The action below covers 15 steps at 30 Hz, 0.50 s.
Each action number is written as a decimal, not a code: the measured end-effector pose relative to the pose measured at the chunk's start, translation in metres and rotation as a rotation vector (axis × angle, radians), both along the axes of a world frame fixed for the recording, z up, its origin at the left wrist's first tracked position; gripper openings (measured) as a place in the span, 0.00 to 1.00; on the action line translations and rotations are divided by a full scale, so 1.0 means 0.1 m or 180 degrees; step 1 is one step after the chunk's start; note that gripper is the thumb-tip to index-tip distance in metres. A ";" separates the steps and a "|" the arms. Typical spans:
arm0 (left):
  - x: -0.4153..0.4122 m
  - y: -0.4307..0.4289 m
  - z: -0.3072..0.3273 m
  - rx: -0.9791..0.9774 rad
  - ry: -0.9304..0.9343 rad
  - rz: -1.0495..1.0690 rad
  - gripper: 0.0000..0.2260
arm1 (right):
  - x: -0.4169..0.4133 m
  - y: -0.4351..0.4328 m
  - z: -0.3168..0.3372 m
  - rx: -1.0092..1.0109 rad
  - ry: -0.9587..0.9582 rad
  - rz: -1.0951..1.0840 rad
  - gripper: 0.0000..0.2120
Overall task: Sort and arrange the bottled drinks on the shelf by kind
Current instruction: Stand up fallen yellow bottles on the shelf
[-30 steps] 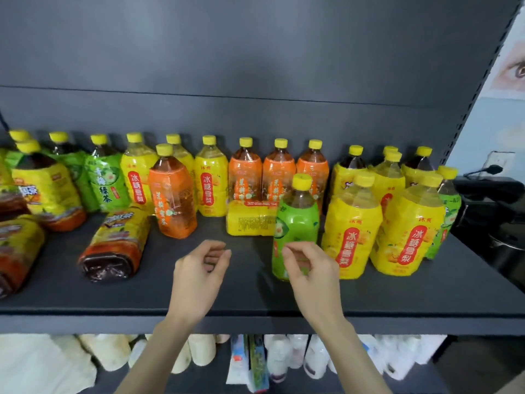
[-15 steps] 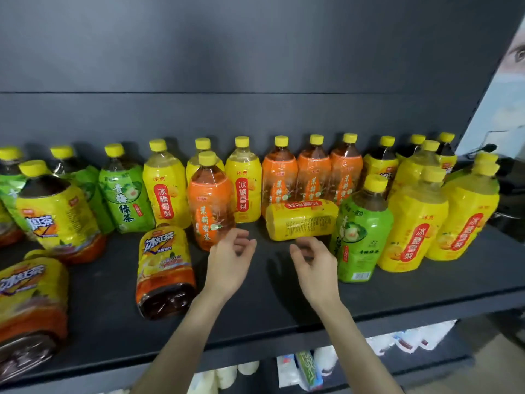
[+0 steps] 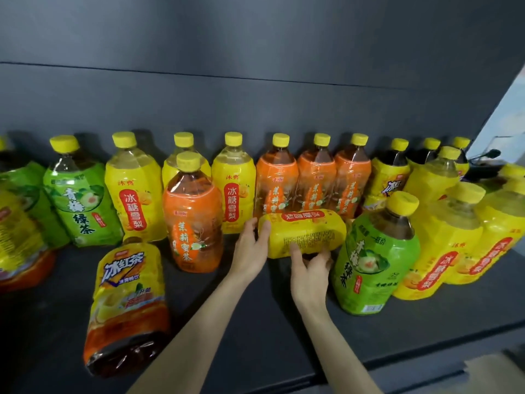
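Yellow-wrapped plastic bottle (image 3: 306,237) lies on its side on the dark grey shelf (image 3: 255,331), before three orange-labelled bottles (image 3: 315,183). My left hand (image 3: 250,251) presses straight fingers against its left end; my right hand (image 3: 311,270) curls fingers under it, beside the upright green-labelled bottle (image 3: 372,260).

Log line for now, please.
left hand: touches end of lying yellow bottle | right hand: grips its front | bottle: flat on shelf | sorting: unfinished
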<state>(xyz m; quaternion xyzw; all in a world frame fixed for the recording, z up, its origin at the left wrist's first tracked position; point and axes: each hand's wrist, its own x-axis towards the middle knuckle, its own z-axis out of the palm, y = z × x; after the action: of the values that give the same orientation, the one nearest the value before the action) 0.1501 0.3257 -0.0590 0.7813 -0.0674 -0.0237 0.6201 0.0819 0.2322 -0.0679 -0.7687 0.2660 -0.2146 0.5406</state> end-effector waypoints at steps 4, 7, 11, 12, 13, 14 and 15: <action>0.15 -0.08 -0.08 -0.0139 0.0218 0.0137 0.24 | 0.14 -0.06 -0.04 0.0153 0.0063 -0.0090 0.38; 0.14 -0.08 -0.10 -0.0186 0.0277 0.0087 0.21 | 0.15 -0.06 -0.04 0.0175 -0.0071 -0.0176 0.41; -0.01 0.04 -0.15 -0.0083 0.0331 -0.0197 0.18 | 0.13 -0.10 -0.05 0.0129 -0.0248 -0.0219 0.46; -0.07 0.08 -0.17 -0.0009 0.0322 -0.0179 0.18 | 0.11 -0.09 -0.05 0.0109 -0.0230 -0.0201 0.47; -0.14 0.11 -0.16 0.0007 0.0321 -0.0153 0.18 | 0.09 -0.08 -0.06 0.0110 -0.0232 -0.0174 0.46; -0.20 0.15 -0.15 -0.0023 0.0329 -0.0149 0.19 | 0.06 -0.07 -0.06 0.0118 -0.0249 -0.0139 0.45; -0.26 0.19 -0.13 -0.0064 0.0338 -0.0171 0.19 | 0.04 -0.07 -0.06 0.0134 -0.0266 -0.0101 0.45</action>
<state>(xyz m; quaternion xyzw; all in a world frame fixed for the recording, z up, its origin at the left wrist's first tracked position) 0.1244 0.3444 -0.0724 0.7705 -0.0557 -0.0811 0.6298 0.0863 0.2250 -0.0743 -0.7432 0.2599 -0.2494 0.5639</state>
